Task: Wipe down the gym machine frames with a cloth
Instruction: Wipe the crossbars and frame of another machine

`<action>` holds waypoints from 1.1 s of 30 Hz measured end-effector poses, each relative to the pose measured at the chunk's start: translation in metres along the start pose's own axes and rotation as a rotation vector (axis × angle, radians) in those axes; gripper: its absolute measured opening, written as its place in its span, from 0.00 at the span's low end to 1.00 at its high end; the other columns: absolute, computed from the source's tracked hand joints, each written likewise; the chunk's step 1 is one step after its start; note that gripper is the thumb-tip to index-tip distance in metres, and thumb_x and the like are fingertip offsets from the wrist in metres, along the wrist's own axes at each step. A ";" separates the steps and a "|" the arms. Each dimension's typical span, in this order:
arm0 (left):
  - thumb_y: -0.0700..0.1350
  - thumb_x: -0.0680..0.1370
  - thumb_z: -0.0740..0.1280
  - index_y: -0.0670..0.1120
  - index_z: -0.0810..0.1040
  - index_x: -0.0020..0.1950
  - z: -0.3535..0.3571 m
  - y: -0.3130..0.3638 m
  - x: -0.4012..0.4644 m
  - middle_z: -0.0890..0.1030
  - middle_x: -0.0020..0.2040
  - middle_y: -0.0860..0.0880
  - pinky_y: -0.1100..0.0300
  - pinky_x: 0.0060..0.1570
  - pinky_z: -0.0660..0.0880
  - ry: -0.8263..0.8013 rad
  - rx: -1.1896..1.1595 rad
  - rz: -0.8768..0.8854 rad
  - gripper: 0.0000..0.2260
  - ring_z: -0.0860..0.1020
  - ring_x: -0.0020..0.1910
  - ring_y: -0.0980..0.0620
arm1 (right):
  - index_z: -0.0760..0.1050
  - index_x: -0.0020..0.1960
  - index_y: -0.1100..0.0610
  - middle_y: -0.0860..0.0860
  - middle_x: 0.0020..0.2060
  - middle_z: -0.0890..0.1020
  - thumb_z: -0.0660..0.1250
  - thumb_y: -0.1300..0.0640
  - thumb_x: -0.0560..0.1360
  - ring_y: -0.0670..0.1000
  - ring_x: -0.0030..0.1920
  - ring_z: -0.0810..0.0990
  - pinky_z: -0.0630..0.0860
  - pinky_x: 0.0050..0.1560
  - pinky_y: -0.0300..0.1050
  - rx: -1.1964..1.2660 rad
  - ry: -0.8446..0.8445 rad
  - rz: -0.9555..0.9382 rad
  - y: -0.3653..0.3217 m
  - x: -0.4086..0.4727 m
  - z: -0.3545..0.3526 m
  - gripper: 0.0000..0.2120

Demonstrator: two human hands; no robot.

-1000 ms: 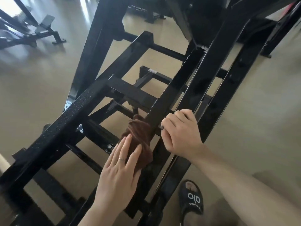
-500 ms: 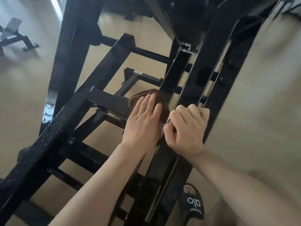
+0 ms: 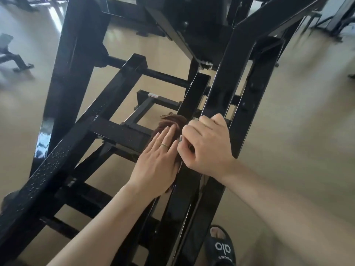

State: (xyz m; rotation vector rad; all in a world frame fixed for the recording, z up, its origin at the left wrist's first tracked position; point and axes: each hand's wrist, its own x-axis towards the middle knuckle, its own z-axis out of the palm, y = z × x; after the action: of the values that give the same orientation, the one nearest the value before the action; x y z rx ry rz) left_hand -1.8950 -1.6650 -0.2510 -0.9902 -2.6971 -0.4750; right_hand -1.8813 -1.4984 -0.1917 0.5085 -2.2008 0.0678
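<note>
Change: my left hand [image 3: 159, 160], fingers flat, has pushed the cloth [image 3: 173, 121] up the frame bar [image 3: 194, 96] | right hand [image 3: 207, 143] grips the rail | wiping progresses.

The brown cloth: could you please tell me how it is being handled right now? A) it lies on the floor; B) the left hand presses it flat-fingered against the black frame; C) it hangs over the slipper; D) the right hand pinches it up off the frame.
B: the left hand lies with straight fingers on the cloth, pressing it to the frame, while the right hand grips a bar beside it.
</note>
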 end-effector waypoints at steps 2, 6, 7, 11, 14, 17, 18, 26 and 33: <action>0.52 0.85 0.49 0.45 0.52 0.82 -0.001 -0.005 0.027 0.52 0.83 0.43 0.44 0.78 0.58 -0.062 0.020 0.041 0.26 0.49 0.82 0.44 | 0.71 0.33 0.57 0.51 0.29 0.73 0.65 0.56 0.76 0.51 0.33 0.67 0.64 0.42 0.50 -0.013 0.042 0.022 -0.003 0.002 0.004 0.13; 0.48 0.85 0.57 0.47 0.54 0.82 -0.009 -0.002 0.108 0.44 0.84 0.44 0.47 0.81 0.46 -0.119 0.005 -0.003 0.26 0.41 0.82 0.45 | 0.70 0.32 0.56 0.50 0.28 0.70 0.66 0.60 0.74 0.51 0.33 0.64 0.59 0.42 0.49 -0.020 0.059 -0.007 -0.002 -0.002 0.006 0.12; 0.47 0.84 0.57 0.47 0.56 0.81 -0.011 0.001 0.129 0.45 0.84 0.44 0.48 0.81 0.46 -0.110 -0.014 -0.023 0.25 0.42 0.82 0.46 | 0.70 0.32 0.56 0.50 0.27 0.70 0.66 0.61 0.73 0.51 0.32 0.64 0.59 0.41 0.49 -0.034 0.056 -0.010 -0.001 -0.003 0.007 0.12; 0.42 0.84 0.58 0.44 0.55 0.82 -0.016 0.003 0.179 0.47 0.84 0.43 0.47 0.81 0.47 -0.081 -0.038 0.008 0.27 0.45 0.83 0.44 | 0.70 0.32 0.56 0.50 0.28 0.70 0.64 0.62 0.72 0.52 0.32 0.64 0.61 0.38 0.51 -0.035 0.042 -0.027 0.001 -0.003 0.012 0.10; 0.43 0.85 0.59 0.45 0.52 0.83 -0.015 0.000 0.189 0.46 0.84 0.43 0.47 0.81 0.48 -0.085 -0.056 0.030 0.28 0.45 0.83 0.44 | 0.70 0.33 0.56 0.50 0.29 0.71 0.60 0.61 0.74 0.52 0.33 0.64 0.61 0.38 0.50 -0.020 0.019 -0.032 0.002 -0.002 0.011 0.10; 0.44 0.85 0.59 0.45 0.53 0.83 -0.012 0.001 0.182 0.46 0.84 0.44 0.48 0.81 0.47 -0.093 -0.076 0.016 0.28 0.44 0.83 0.46 | 0.73 0.35 0.56 0.50 0.30 0.73 0.64 0.60 0.74 0.53 0.33 0.67 0.63 0.39 0.51 -0.044 -0.036 -0.023 0.000 -0.003 0.009 0.09; 0.44 0.85 0.60 0.45 0.54 0.82 -0.012 0.001 0.172 0.47 0.84 0.45 0.48 0.81 0.47 -0.101 -0.089 0.006 0.27 0.44 0.83 0.47 | 0.73 0.35 0.56 0.50 0.30 0.74 0.64 0.59 0.74 0.53 0.34 0.67 0.63 0.39 0.51 -0.051 -0.050 -0.018 0.000 -0.002 0.009 0.09; 0.51 0.83 0.47 0.50 0.44 0.80 0.000 -0.005 0.006 0.55 0.81 0.48 0.45 0.78 0.59 -0.039 -0.086 0.054 0.26 0.54 0.82 0.48 | 0.72 0.34 0.56 0.50 0.30 0.75 0.66 0.56 0.76 0.52 0.35 0.70 0.68 0.42 0.53 -0.060 -0.009 0.048 -0.006 -0.001 0.008 0.12; 0.49 0.84 0.57 0.43 0.52 0.82 -0.005 -0.013 0.076 0.52 0.83 0.43 0.46 0.80 0.54 -0.114 -0.020 0.159 0.29 0.50 0.82 0.46 | 0.74 0.33 0.56 0.51 0.30 0.76 0.65 0.57 0.77 0.52 0.34 0.71 0.68 0.41 0.54 -0.049 0.021 0.041 -0.006 -0.002 0.012 0.14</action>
State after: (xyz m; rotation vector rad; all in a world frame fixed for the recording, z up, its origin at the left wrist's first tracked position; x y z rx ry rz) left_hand -1.9596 -1.6315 -0.2244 -1.2618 -2.6877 -0.4272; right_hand -1.8872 -1.5065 -0.2016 0.4337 -2.1871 0.0410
